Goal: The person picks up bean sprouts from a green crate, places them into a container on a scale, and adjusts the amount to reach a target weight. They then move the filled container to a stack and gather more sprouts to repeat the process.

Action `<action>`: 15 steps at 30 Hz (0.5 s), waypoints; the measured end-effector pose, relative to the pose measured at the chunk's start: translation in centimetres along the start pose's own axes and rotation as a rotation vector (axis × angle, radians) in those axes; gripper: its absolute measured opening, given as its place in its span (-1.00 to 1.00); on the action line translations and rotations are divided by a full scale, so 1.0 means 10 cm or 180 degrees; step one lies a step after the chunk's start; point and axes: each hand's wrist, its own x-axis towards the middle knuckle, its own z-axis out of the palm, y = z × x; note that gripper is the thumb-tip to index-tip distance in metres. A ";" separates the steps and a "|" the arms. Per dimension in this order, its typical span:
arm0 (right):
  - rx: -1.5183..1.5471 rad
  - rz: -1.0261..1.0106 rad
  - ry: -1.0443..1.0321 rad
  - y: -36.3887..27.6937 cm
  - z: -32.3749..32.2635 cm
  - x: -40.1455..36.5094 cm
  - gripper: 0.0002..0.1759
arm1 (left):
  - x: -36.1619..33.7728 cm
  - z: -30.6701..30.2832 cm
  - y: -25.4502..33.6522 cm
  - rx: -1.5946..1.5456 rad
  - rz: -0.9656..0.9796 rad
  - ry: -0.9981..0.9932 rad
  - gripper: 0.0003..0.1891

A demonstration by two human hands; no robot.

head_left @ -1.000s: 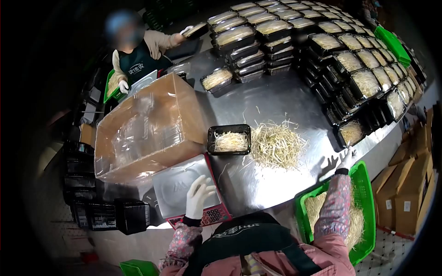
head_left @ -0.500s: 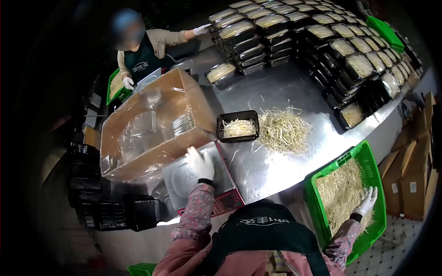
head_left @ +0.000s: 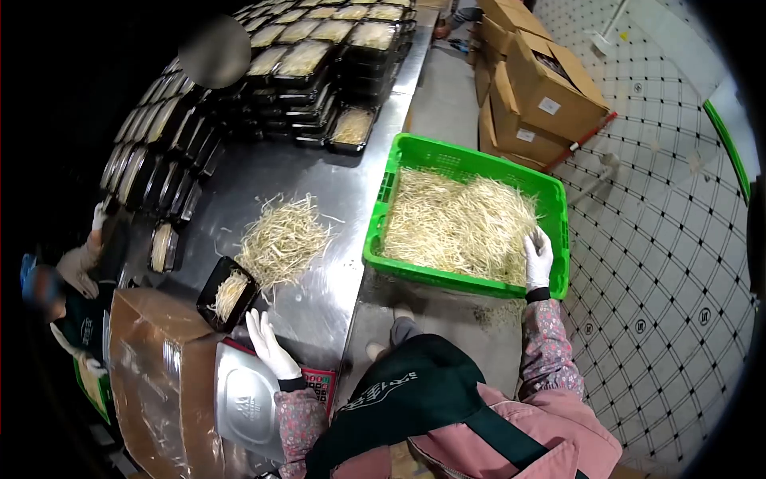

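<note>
My left hand (head_left: 272, 346), in a white glove, is open with fingers stretched out over the edge of the kitchen scale (head_left: 243, 391), near a black plastic tray (head_left: 214, 289). A small portion of bean sprouts (head_left: 230, 294) lies in that tray. Beside it, a loose heap of bean sprouts (head_left: 285, 239) rests on the metal table (head_left: 323, 279). My right hand (head_left: 538, 257), also gloved, touches the right side of the sprout mound (head_left: 459, 227) inside the green crate (head_left: 464, 279). Its fingers look slightly bent and apart, with nothing visibly gripped.
Stacks of packed sprout trays (head_left: 299, 60) cover the far table. A cardboard box (head_left: 152, 327) lined with clear plastic stands left of the scale. Cardboard boxes (head_left: 542, 84) sit on the floor beyond the crate. Another person (head_left: 80, 287) works at the far left.
My view has swung right toward the crate. My left hand has moved from the scale's plate toward the tray's side. My right hand stays at the crate's right side, by the sprouts.
</note>
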 end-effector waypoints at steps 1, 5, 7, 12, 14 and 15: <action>-0.0286 0.0178 -0.0091 -0.13 -0.01 -0.07 -0.37 | -0.04 -0.01 -0.07 0.0046 -0.0053 -0.0133 -0.42; -0.1096 0.0366 -0.0701 -0.14 0.12 -0.09 -0.16 | -0.15 0.36 -0.01 0.0152 -0.0195 -0.0613 -0.42; -0.1371 0.0355 -0.1306 -0.03 0.46 -0.02 -0.03 | -0.13 0.59 0.03 0.0207 -0.0178 -0.0737 -0.42; -0.2797 0.0220 -0.3400 0.15 1.76 0.03 0.46 | -0.08 1.16 0.13 0.0153 -0.0118 -0.0547 -0.45; -0.3279 0.0079 -0.3827 0.11 2.12 -0.10 0.57 | -0.10 1.29 0.15 0.0287 -0.0031 -0.0406 -0.45; -0.3503 -0.0019 -0.4035 -0.04 2.23 -0.13 0.58 | -0.11 1.29 0.14 0.0315 -0.0066 -0.0334 -0.46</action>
